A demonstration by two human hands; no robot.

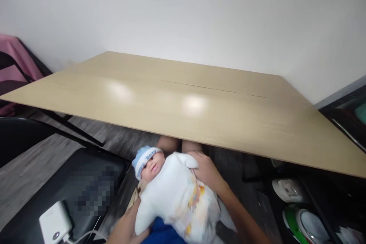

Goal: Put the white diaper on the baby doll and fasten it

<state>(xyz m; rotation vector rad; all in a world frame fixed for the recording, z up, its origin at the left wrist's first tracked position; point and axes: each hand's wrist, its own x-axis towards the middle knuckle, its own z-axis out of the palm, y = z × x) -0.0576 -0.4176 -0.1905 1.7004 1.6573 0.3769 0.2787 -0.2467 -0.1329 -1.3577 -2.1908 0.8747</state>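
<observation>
Baby doll with a white cloth body, a light-blue-and-white hat and a printed diaper (171,190) is lying across the person's lap, just below the near edge of a long, pale wood-toned tabletop (200,103), its head pointing toward the upper left.

At far left, a pink cloth (24,51) is hanging near the tabletop's end. Nearer, a black padded chair (67,183) is carrying a white rounded-corner power bank (55,222), from which a white cable (94,232) is running rightward. Beside the chair, the left forearm is rising from the bottom edge, and the left hand (132,219) is curling around the doll's near arm, its grip holding that soft limb with the thumb side up. Bright blue fabric (161,232) is showing beneath the body.

Right of the doll, the other forearm is slanting up and inward; the right hand (204,167) is lying over the doll's far side, its back facing up. Whether that grip is closing around anything, I cannot tell. Farther right, a green-and-white rounded object (294,223) is sitting under the tabletop.
</observation>
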